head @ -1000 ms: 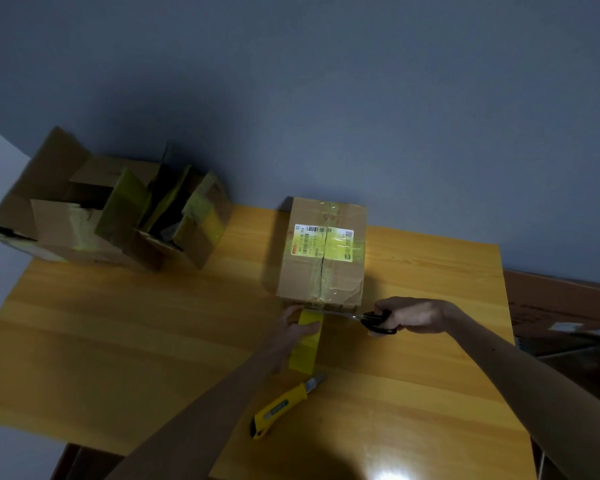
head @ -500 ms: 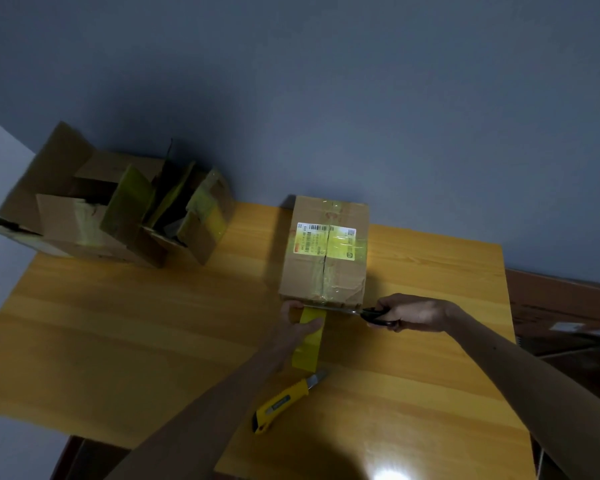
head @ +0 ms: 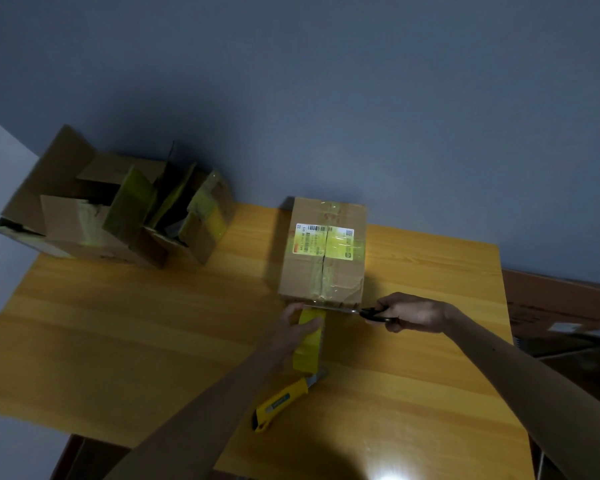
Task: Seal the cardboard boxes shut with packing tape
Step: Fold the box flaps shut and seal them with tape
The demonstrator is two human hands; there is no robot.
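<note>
**Tape roll and scissors at the near edge of the box**

The left grip is closed on a yellow tape roll, with the thumb and fingers curled against the upper part of the roll. The roll stands on edge on the table, just near of the box.

The right grip is closed round the black handles of the scissors. The blades point left and lie along the near bottom edge of the box, just above the top of the roll. Whether the blades are apart or together cannot be told.

The box stands at the far centre of the table, close to the wall. Its top flaps are down and meet along a centre seam. Glossy tape runs over the seam and down the near end. A white and yellow label lies across the far half of the top.

A yellow utility knife lies flat on the table near of the roll, with its blade end pointing at the roll's base.

Several open boxes sit at the far left corner of the table, flaps raised, with yellowish tape on some flaps.
</note>
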